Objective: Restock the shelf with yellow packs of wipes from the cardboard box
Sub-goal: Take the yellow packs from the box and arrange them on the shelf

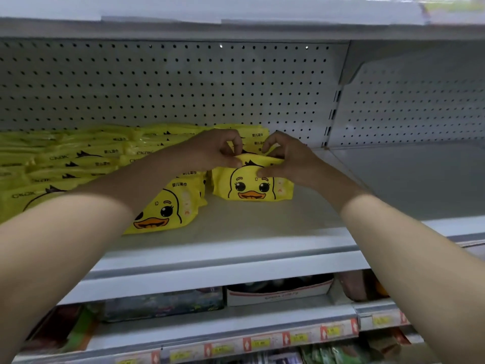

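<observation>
A yellow pack of wipes [252,189] with a duck face stands upright on the white shelf [262,222], right of the others. My left hand [212,151] and my right hand [288,158] both pinch its top edge. Several more yellow packs [78,158] lie stacked in rows to the left. One of them, the front pack [162,208], leans forward near my left forearm. The cardboard box is not in view.
A perforated back panel [183,82] closes the shelf behind the packs. The shelf bay to the right [406,174] holds nothing. Lower shelves [236,321] carry other goods and red-and-yellow price tags [262,342].
</observation>
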{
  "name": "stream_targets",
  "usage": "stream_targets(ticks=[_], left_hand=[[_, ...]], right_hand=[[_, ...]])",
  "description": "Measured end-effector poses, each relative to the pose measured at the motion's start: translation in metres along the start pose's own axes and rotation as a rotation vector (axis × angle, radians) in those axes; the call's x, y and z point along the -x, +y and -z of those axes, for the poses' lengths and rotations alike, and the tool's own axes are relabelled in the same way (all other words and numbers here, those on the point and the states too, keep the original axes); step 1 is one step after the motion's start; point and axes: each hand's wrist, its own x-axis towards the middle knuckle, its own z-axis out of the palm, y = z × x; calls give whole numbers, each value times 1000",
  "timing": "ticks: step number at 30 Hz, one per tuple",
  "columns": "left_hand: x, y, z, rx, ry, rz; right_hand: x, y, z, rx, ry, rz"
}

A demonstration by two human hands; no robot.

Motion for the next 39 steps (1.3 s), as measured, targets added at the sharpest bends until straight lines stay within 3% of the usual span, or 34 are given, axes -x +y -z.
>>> stream_targets(ticks=[6,15,20,28,39], left_hand=[[12,-3,3,33,47,10],[12,-3,9,-54,82,27],[3,-7,12,-211,41,36],[-5,-10,14,-397,154,51],[4,-1,-15,-411,315,225]], right_hand=[[9,9,4,-207,15,74],[14,19,11,-321,52,14],[3,16,6,-166,213,-41],[-17,6,-16,-4,363,-53],[-4,10,-13,188,315,-58]])
